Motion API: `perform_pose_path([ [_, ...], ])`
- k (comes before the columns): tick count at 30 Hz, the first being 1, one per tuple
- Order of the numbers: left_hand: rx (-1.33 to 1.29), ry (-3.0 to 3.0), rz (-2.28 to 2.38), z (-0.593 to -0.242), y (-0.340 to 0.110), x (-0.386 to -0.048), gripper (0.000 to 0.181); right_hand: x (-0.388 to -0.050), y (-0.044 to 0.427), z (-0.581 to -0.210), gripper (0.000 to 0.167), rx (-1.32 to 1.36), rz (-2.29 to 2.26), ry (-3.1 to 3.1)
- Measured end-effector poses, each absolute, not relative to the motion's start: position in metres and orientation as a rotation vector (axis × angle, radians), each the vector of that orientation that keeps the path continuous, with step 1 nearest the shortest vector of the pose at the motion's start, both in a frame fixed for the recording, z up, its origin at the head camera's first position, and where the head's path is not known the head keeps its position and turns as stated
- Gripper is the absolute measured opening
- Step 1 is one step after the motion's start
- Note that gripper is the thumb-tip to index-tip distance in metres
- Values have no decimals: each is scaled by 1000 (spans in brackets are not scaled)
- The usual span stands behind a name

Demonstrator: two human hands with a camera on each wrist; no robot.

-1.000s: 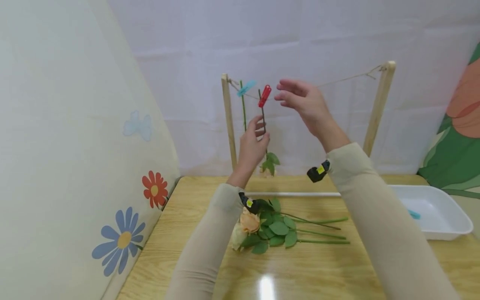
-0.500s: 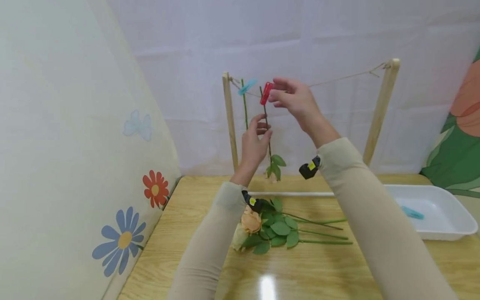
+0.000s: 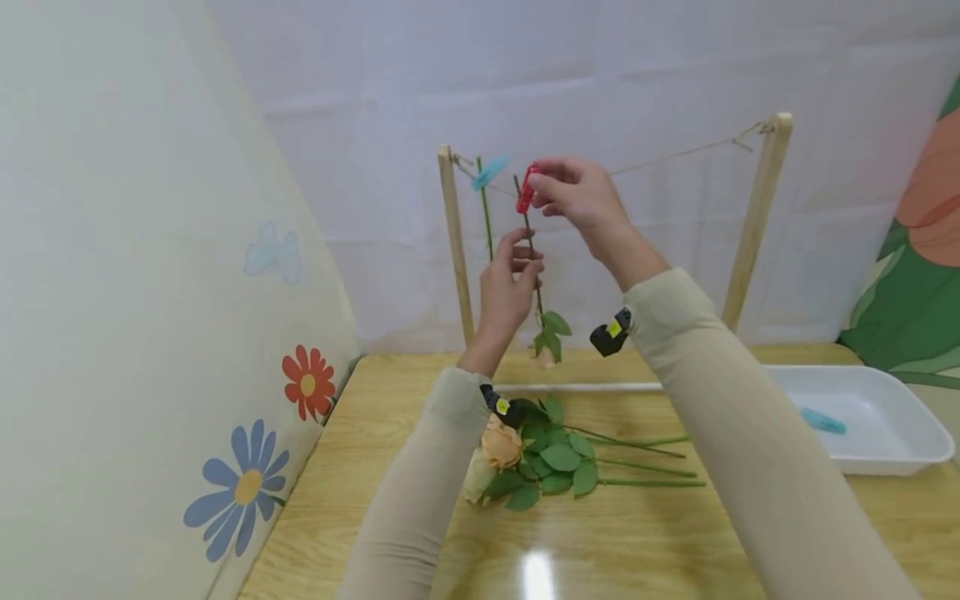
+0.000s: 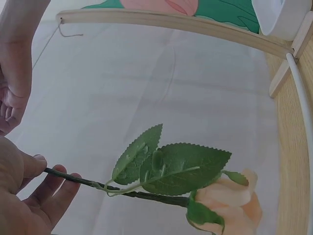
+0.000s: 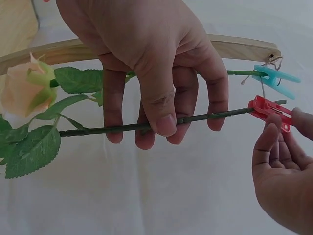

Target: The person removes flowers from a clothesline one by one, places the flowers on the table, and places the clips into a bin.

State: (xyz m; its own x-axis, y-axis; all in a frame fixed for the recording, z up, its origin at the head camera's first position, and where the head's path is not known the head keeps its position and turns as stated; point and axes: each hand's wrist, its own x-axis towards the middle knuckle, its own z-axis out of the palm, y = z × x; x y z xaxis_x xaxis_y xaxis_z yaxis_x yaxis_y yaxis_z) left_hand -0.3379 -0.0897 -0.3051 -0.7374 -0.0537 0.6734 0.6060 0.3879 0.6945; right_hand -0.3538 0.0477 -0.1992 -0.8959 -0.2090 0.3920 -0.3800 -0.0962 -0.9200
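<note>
My left hand (image 3: 508, 287) holds the dark stem of a peach rose (image 4: 227, 200) between thumb and fingers. The rose hangs head down, its leaves (image 5: 36, 147) near the bloom. Near the stem's top end, a red clothespin (image 5: 264, 106) sits on the stem at the string. My right hand (image 3: 581, 200) pinches this clothespin's handles between thumb and fingers. Just to the left, a blue clothespin (image 3: 491, 172) holds a second rose by its green stem (image 3: 486, 217) on the string; its peach bloom (image 5: 27, 85) shows in the right wrist view.
A string (image 3: 675, 156) runs between two wooden posts (image 3: 757, 221). Several roses (image 3: 501, 442) lie on the wooden table (image 3: 600, 542) below my hands. At right stands a white tray (image 3: 900, 425) with a blue clothespin (image 3: 823, 421) inside. A white rod (image 3: 585, 387) crosses behind the roses.
My right hand has moved left to the red clothespin and now pinches it. The left hand stays at the stem, and the hanging rose has swung slightly right.
</note>
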Motion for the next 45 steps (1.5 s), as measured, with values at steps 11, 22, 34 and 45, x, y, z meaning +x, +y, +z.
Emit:
perform_pose_path([
  [11, -462, -2044, -1357, -302, -91, -334, 41, -351, 48, -200, 13, 568, 2248, -1872],
  [22, -462, -2074, -1347, -303, -95, -331, 43, -344, 46, -196, 16, 479, 2374, -1445],
  [34, -448, -2072, -1303, -304, -97, -331, 43, -343, 51, -198, 8, 499, 2222, -1484],
  [45, -436, -2077, -1321, -304, -97, -334, 41, -344, 62, -202, 7, 546, 2231, -1529],
])
